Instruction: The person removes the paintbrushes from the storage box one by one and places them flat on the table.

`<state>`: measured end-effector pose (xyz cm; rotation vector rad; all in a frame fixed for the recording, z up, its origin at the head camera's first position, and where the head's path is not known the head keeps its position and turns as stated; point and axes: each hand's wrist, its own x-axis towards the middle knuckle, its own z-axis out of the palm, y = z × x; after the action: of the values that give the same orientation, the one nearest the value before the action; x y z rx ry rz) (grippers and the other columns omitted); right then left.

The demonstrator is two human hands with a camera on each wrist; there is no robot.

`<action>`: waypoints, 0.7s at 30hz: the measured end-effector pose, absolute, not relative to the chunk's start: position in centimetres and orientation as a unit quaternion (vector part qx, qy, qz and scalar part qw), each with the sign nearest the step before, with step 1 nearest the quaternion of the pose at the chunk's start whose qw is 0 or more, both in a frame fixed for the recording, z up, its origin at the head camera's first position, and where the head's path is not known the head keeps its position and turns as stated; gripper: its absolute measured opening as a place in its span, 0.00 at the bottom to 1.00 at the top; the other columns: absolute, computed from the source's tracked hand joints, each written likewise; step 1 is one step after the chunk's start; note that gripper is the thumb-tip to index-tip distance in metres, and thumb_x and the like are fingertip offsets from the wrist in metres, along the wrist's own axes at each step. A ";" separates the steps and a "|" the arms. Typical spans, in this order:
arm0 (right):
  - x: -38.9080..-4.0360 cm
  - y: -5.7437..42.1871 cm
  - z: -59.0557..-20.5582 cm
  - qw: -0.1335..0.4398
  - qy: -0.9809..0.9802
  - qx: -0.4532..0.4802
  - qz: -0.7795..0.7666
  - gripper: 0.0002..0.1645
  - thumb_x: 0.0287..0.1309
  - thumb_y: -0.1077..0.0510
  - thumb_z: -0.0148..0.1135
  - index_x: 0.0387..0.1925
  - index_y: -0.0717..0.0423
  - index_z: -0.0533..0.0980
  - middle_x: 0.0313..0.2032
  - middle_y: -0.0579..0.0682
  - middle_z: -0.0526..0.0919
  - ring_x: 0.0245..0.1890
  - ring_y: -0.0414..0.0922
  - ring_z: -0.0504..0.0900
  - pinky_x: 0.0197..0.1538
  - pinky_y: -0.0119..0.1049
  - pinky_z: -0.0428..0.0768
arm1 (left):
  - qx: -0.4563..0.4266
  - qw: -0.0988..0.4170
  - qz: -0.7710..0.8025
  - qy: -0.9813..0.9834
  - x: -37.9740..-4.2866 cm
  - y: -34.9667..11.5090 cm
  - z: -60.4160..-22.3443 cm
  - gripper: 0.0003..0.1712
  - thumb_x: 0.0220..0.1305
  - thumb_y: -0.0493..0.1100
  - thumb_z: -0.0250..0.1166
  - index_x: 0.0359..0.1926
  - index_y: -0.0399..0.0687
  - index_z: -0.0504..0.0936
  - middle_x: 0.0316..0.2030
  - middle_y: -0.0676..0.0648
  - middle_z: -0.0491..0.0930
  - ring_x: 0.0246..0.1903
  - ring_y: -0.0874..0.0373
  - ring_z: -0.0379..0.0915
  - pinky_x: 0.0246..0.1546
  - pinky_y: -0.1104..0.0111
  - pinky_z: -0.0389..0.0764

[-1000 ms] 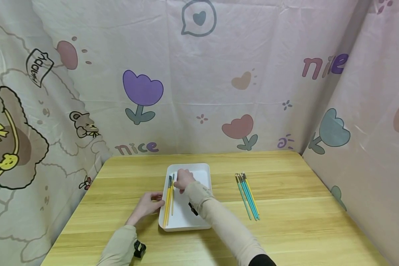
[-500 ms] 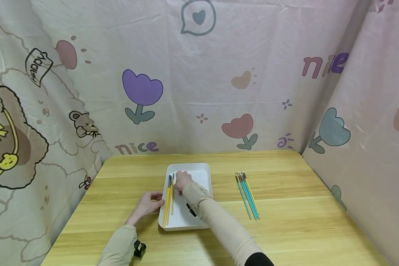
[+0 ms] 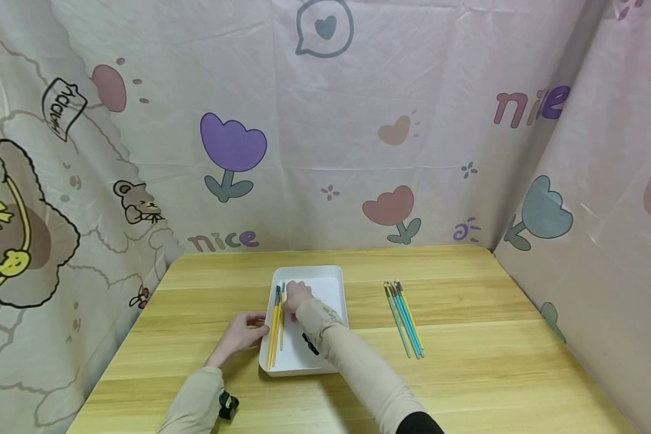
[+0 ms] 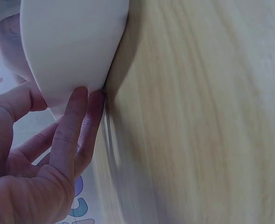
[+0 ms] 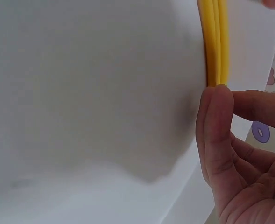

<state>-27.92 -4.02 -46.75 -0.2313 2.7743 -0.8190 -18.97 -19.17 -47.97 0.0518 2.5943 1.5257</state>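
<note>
A shallow white tray (image 3: 317, 355) sits on the table, with several yellow-handled paintbrushes (image 3: 273, 335) lying lengthwise along its left side. My left hand (image 3: 242, 332) holds the tray's left edge; in the left wrist view its thumb is at the rim and its fingertips press the outer wall. Inside the tray, my right hand (image 3: 298, 298) pinches the yellow handles (image 5: 215, 42) between thumb and fingertips, as the right wrist view shows. The part of the brushes past those fingertips is hidden there.
To the right of the tray, another group of paintbrushes (image 3: 404, 320), mostly turquoise with a yellow one, lies on the wooden table (image 3: 466, 361). A printed cloth (image 3: 314, 132) hangs behind the table and along both sides.
My right hand has shifted slightly left, closer to the yellow brushes in the tray. The left hand, the tray and the turquoise brushes stay where they were.
</note>
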 end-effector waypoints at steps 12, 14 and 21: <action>-27.9 -4.2 -46.9 0.131 0.949 -0.071 -0.279 0.05 0.57 0.66 0.66 0.28 0.61 0.76 0.15 0.53 0.78 0.05 0.40 0.69 0.08 0.28 0.68 | 0.016 0.064 0.509 0.858 -18.8 -19.1 -47.9 0.22 0.60 0.32 0.64 0.56 0.25 0.79 0.44 0.31 0.84 0.41 0.50 0.83 0.38 0.63 0.90; -27.9 -4.2 -46.9 0.129 0.949 -0.073 -0.278 0.05 0.57 0.66 0.66 0.29 0.62 0.76 0.16 0.53 0.78 0.05 0.40 0.69 0.08 0.28 0.68 | 0.017 0.064 0.507 0.859 -18.9 -19.1 -47.9 0.23 0.60 0.32 0.64 0.56 0.25 0.79 0.44 0.32 0.84 0.41 0.50 0.83 0.38 0.63 0.90; -27.8 -4.5 -46.7 0.127 0.952 -0.077 -0.268 0.05 0.56 0.66 0.66 0.32 0.62 0.76 0.18 0.52 0.77 0.05 0.40 0.69 0.08 0.28 0.68 | 0.022 0.059 0.501 0.863 -18.9 -19.2 -47.9 0.22 0.60 0.32 0.64 0.55 0.25 0.80 0.44 0.32 0.85 0.42 0.49 0.83 0.38 0.63 0.90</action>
<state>-27.77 -4.47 -46.71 -0.2243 2.7706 -0.7790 -18.88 -19.22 -47.88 0.0678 2.6134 1.5187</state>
